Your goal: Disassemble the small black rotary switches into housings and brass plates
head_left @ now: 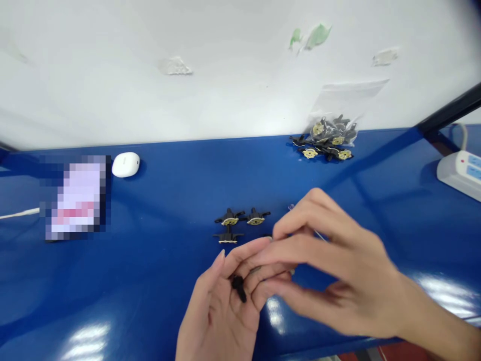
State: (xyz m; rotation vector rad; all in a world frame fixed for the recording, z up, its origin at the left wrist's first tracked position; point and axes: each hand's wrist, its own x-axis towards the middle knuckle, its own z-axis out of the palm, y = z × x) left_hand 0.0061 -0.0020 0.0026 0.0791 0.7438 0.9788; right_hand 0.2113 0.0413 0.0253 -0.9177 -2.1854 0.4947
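Note:
My left hand [225, 306] is turned palm up and cupped. Across its fingers lies a small black plastic part [239, 288] with a rounded head and a narrow stem. My right hand [330, 260] reaches over from the right, thumb and fingers drawn together at the left fingertips; what they pinch, if anything, is hidden. Just beyond the hands, several small black parts with gold-coloured discs [230, 217] stand on the blue tabletop [169, 190]. Another dark piece and a thin light-coloured piece are partly covered by my right hand.
A clear plastic bag [338, 113] of similar black and gold parts rests against the white wall, with loose ones in front. At left are a blurred-out phone [78, 195], its white cable and a white earbud case [126, 165]. A power strip [460, 173] sits far right.

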